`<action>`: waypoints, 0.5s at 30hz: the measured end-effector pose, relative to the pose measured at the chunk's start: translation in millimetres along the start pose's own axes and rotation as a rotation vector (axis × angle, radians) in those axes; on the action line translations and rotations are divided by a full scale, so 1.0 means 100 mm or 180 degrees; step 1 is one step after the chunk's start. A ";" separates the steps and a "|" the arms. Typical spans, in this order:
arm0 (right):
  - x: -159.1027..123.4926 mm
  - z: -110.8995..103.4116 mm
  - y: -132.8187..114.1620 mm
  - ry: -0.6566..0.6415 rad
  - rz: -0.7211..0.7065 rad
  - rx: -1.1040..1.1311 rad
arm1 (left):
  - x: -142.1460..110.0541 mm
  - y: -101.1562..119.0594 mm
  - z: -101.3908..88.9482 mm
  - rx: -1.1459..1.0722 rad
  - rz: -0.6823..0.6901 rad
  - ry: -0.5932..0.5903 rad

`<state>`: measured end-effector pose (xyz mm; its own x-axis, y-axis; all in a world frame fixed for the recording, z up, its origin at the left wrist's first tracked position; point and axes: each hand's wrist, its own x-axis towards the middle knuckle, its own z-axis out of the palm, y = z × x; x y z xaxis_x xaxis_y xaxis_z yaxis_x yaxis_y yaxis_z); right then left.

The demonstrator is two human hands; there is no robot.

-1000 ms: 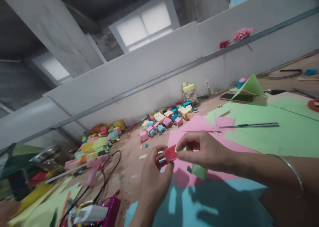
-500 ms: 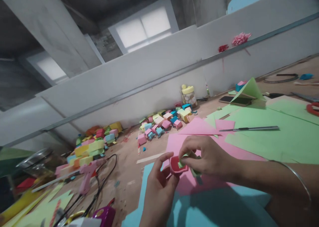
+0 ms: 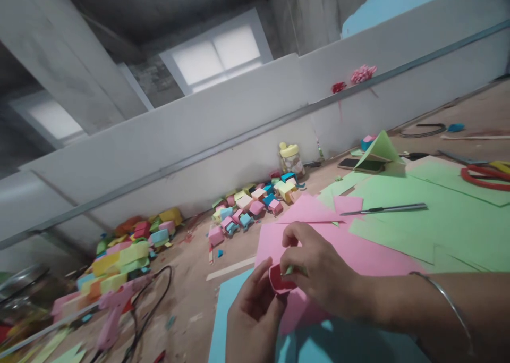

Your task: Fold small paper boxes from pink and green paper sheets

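Both my hands meet low in the middle of the view over a pink paper sheet (image 3: 358, 251) and a blue sheet (image 3: 223, 315). My left hand (image 3: 253, 312) pinches a small red folded paper piece (image 3: 279, 283) between thumb and fingers. Closed fingers of my right hand (image 3: 319, 272), which wears a thin bangle (image 3: 450, 304) at the wrist, press a small green paper bit (image 3: 290, 270) against the red piece. Part of the red piece is hidden by my right fingers.
Green sheets (image 3: 438, 214) with a craft knife (image 3: 384, 209) lie at right, red scissors (image 3: 484, 174) beyond. Piles of small coloured paper boxes (image 3: 255, 203) (image 3: 131, 243) sit by the white wall, with a jar (image 3: 290, 158). A pink glue gun (image 3: 113, 307) and cable lie at left.
The view has tipped and slid right, so everything shifted left. My hands came lower and closer; my right fingers now cover more of the red piece, and the green bit is tucked against it.
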<state>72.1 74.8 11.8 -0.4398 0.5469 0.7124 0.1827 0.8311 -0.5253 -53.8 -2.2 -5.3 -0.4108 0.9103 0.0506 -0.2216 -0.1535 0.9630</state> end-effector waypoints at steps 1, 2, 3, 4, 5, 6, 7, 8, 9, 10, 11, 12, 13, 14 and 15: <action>0.00 0.01 0.00 0.0034 -0.0032 0.0024 | 0.00 0.00 0.00 -0.0033 -0.0041 0.0032; -0.01 0.01 0.00 0.0057 -0.0051 0.0051 | 0.00 -0.01 0.01 -0.0064 -0.0087 0.0070; -0.01 0.03 0.01 0.0062 -0.0062 0.0075 | 0.00 -0.01 0.01 -0.0092 -0.0137 0.0102; -0.02 0.04 0.02 0.0073 -0.0067 0.0083 | 0.00 -0.01 0.02 -0.0116 -0.0186 0.0124; -0.02 0.05 0.04 0.0087 -0.0071 0.0072 | 0.00 -0.02 0.02 -0.0136 -0.0226 0.0145; -0.03 0.07 0.05 0.0107 -0.0082 0.0049 | 0.00 -0.02 0.02 -0.0154 -0.0247 0.0159; -0.04 0.08 0.07 0.0142 -0.0102 0.0026 | 0.00 -0.03 0.02 -0.0163 -0.0248 0.0173; -0.04 0.09 0.08 0.0179 -0.0119 0.0005 | 0.00 -0.03 0.02 -0.0164 -0.0238 0.0186; -0.05 0.10 0.08 0.0202 -0.0132 -0.0010 | 0.00 -0.04 0.01 -0.0154 -0.0221 0.0203; -0.05 0.11 0.09 0.0216 -0.0135 -0.0015 | 0.01 -0.04 0.00 -0.0140 -0.0202 0.0214; -0.05 0.11 0.09 0.0222 -0.0131 -0.0009 | 0.01 -0.05 0.00 -0.0118 -0.0188 0.0221; -0.05 0.12 0.08 0.0222 -0.0108 -0.0002 | 0.01 -0.05 -0.01 -0.0093 -0.0186 0.0227; -0.05 0.12 0.07 0.0221 -0.0084 0.0005 | 0.02 -0.05 -0.02 -0.0062 -0.0199 0.0233; -0.05 0.12 0.07 0.0232 -0.0066 0.0012 | 0.02 -0.05 -0.03 -0.0039 -0.0219 0.0236; -0.04 0.13 0.06 0.0248 -0.0055 0.0016 | 0.03 -0.06 -0.03 -0.0027 -0.0245 0.0239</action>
<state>63.9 76.4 -0.6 -0.3730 0.5389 0.7553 0.1712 0.8400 -0.5148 -56.6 -0.2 -11.6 -0.4572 0.8883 -0.0437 -0.2623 -0.0877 0.9610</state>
